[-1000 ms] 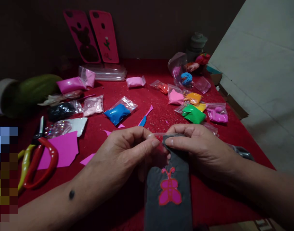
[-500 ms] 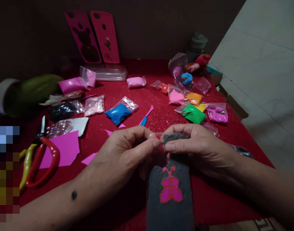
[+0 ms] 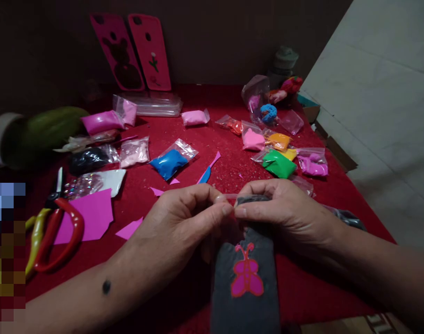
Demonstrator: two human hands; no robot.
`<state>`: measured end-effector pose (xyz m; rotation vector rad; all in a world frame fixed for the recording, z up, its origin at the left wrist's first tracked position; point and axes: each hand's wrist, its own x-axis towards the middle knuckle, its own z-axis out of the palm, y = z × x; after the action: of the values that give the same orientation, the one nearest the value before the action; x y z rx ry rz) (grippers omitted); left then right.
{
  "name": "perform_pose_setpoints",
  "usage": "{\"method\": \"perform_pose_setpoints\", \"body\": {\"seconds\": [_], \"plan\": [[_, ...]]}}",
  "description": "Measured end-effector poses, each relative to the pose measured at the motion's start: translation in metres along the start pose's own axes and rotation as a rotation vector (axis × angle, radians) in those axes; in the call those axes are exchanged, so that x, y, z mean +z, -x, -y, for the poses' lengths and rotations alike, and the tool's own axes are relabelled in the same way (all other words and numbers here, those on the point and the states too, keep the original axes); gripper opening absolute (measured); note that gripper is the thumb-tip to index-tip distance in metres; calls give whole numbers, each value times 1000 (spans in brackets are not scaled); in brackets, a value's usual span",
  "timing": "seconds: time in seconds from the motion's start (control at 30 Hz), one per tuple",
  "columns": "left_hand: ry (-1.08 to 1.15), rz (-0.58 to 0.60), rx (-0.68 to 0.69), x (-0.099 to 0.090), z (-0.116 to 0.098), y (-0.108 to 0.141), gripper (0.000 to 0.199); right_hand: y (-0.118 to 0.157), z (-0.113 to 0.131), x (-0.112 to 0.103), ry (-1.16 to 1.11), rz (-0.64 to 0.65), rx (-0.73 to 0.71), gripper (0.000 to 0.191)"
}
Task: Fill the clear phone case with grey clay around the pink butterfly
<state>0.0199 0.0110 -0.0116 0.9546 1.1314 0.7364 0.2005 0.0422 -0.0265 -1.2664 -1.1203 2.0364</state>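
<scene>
A phone case (image 3: 244, 313) covered in dark grey clay lies lengthwise towards me, with a pink butterfly outlined in red (image 3: 247, 277) on it. Its upper left part is bare and see-through. My left hand (image 3: 194, 218) pinches the case's far left corner between thumb and fingers. Opposite it, my right hand (image 3: 284, 208) grips the far right edge, its thumb on top of the grey clay. The two thumb tips nearly meet. Fingers beneath the case are mostly hidden.
Bags of blue (image 3: 170, 162), green (image 3: 279, 164) and black clay (image 3: 90, 158) lie on the red cloth (image 3: 198, 134). Red-and-yellow-handled pliers (image 3: 57, 227) and magenta sheet pieces (image 3: 90, 218) are at left. Two decorated cases (image 3: 151, 53) lean at the back.
My right thumb has shifted slightly left along the case's far edge, towards my left thumb. The butterfly sits slightly lower in view.
</scene>
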Motion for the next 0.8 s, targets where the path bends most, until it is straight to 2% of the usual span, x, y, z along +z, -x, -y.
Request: {"method": "perform_pose_setpoints", "body": {"seconds": [0.1,0.2,0.4,0.7,0.8], "plan": [[-31,-14,7,-1,0,-1,24,-2,3,0,-107,73,5,16],[-66,-8,16,-2,-1,-3,24,-2,5,0,-167,114,-56,15],[-70,-18,9,-2,0,-3,24,2,3,0,-112,65,17,8],[-86,-40,22,-5,0,-3,24,2,8,3,-162,8,-67,10],[-83,-33,29,-3,0,-3,25,2,5,4,-119,3,-63,18]]}}
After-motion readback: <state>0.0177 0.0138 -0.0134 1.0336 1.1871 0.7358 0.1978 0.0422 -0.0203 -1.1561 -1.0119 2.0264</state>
